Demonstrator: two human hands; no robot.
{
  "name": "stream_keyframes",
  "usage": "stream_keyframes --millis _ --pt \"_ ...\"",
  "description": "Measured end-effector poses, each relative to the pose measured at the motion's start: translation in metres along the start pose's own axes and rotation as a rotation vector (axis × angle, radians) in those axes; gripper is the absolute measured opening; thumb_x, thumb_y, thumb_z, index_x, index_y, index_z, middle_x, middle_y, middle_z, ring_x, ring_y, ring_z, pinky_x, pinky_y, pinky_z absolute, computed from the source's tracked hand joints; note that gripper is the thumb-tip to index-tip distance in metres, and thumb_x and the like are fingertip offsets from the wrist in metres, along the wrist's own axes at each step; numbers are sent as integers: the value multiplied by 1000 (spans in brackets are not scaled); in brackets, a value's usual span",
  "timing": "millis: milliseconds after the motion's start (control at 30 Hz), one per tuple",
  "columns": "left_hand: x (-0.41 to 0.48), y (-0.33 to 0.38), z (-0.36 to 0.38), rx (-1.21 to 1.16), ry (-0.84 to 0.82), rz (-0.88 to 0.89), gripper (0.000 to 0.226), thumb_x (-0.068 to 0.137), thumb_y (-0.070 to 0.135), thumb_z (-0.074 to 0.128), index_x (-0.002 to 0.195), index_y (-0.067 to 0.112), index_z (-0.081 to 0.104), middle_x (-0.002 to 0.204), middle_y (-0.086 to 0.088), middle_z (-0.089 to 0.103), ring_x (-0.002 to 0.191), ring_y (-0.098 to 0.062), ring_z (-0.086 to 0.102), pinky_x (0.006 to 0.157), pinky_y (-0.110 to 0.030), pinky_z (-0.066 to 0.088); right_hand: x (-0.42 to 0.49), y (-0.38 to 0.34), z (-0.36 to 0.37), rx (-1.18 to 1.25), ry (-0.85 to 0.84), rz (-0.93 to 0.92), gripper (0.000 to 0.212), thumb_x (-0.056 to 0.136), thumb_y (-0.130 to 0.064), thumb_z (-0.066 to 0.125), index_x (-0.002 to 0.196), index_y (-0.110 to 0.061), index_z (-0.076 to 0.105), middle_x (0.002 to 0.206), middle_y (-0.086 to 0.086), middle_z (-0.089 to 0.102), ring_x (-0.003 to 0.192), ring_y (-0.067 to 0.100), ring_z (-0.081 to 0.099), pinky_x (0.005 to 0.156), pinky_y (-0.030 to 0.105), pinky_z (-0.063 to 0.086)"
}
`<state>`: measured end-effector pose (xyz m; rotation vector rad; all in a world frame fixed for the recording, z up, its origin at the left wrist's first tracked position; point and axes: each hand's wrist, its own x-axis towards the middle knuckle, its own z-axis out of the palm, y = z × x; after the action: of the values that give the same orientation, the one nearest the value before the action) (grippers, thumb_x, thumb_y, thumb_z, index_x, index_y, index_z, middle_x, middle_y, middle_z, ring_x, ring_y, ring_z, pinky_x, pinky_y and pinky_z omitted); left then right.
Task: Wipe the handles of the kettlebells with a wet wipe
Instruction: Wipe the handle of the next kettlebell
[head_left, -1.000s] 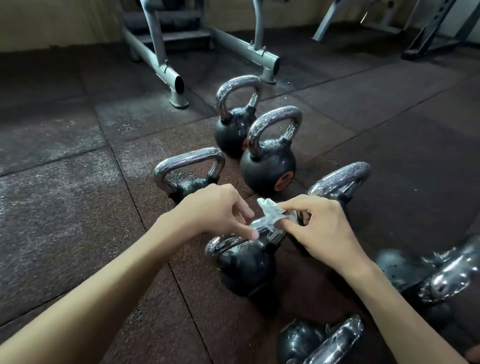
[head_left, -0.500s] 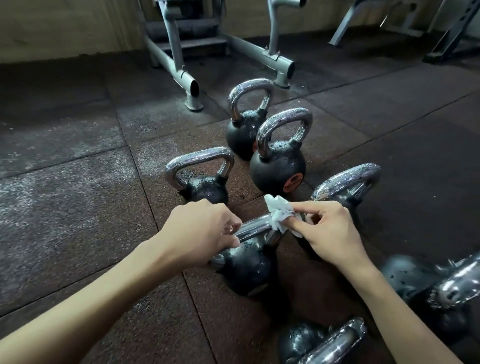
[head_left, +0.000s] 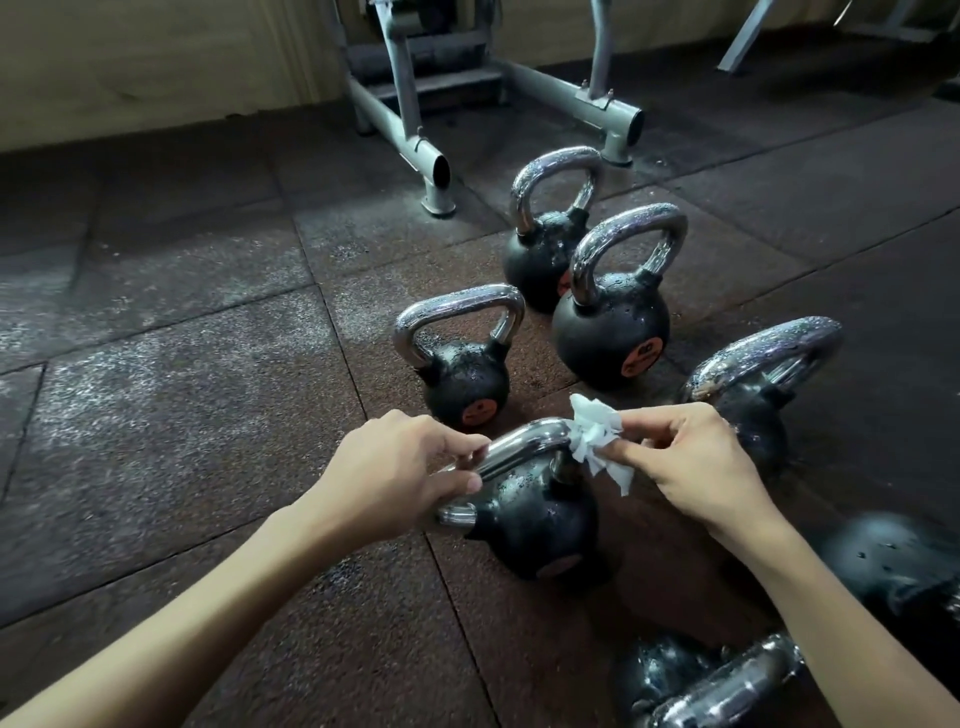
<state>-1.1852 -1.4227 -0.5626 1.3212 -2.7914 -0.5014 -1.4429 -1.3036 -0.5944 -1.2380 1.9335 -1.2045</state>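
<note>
Several black kettlebells with chrome handles stand on the rubber floor. The nearest kettlebell (head_left: 535, 519) sits in the middle, and my left hand (head_left: 400, 473) grips the left part of its handle (head_left: 519, 447). My right hand (head_left: 691, 462) pinches a crumpled white wet wipe (head_left: 597, 436) against the right bend of that handle. Behind it stand a small kettlebell (head_left: 462, 374), a larger one (head_left: 613, 332) and a third (head_left: 545, 249) at the back. Another kettlebell (head_left: 758, 395) is partly hidden behind my right hand.
A grey metal rack frame (head_left: 415, 140) stands on the floor at the back, by the wall. Two more kettlebells lie at the lower right: one (head_left: 696, 686) at the bottom edge, one (head_left: 904, 566) at the right edge. The floor (head_left: 182, 389) is dark rubber tiles.
My right hand has slid the wipe along the handle to its right bend. My left hand has closed further round the handle's left part. The view has tilted up a little.
</note>
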Motion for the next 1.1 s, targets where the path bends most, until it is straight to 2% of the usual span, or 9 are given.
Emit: stream_keyframes --millis 167,300,367,500,600,833,933,1000,1100 --pt "-3 -7 4 -65 2 19 43 86 61 72 128 58 62 126 19 71 117 -10 67 93 -35 54 3 3 3 11 -56 37 24 79 -27 87 94 -45 82 79 6 79 64 17 48 65 31 38" --pt "-5 -7 2 -41 -3 30 43 87 60 71 129 57 62 127 19 70 116 -12 67 92 -33 54 2 6 7 -164 -149 82 22 81 -16 85 90 -36 84 79 -13 79 80 5 74 68 23 49" --pt "-2 -2 -1 -27 2 62 42 89 59 69 130 55 62 127 17 71 117 -16 66 93 -35 54 2 1 0 -229 -100 55 22 80 -15 85 91 -34 84 73 -20 76 74 -5 71 63 14 47" --pt "15 25 -5 15 22 115 35 92 57 66 127 54 64 117 12 74 110 -20 67 89 -35 53 0 -16 -24 83 82 36 20 80 -10 85 91 -26 83 84 -7 80 80 6 73 77 25 56" --pt "35 55 1 22 32 145 30 94 56 64 122 47 68 110 8 75 104 -23 68 88 -38 55 -6 -29 -26 300 113 60 16 80 -7 83 93 -15 80 81 0 80 63 0 66 56 9 47" --pt "39 67 12 -93 97 162 44 86 57 75 128 50 66 124 15 72 115 -11 67 94 -36 56 -10 -31 -23 447 130 319 12 82 -12 81 92 -11 75 64 -2 67 39 6 35 35 14 22" --pt "22 50 4 -504 234 251 56 76 45 88 129 41 70 131 24 67 80 22 61 74 -9 49 -6 -39 -11 467 33 359 9 82 -18 81 88 -14 76 72 2 71 41 6 37 36 14 24" --pt "14 48 -4 -620 283 286 65 70 44 91 131 36 70 129 22 67 47 6 46 55 -8 39 -2 -50 -1 465 -47 364 10 82 -20 81 89 -15 76 73 1 72 44 6 38 39 14 27" --pt "11 48 -13 -571 343 318 54 70 45 89 121 38 75 117 24 72 44 2 38 49 -9 32 2 -67 14 450 -153 357 18 79 -28 82 91 -18 75 75 -1 71 48 6 39 42 16 28"
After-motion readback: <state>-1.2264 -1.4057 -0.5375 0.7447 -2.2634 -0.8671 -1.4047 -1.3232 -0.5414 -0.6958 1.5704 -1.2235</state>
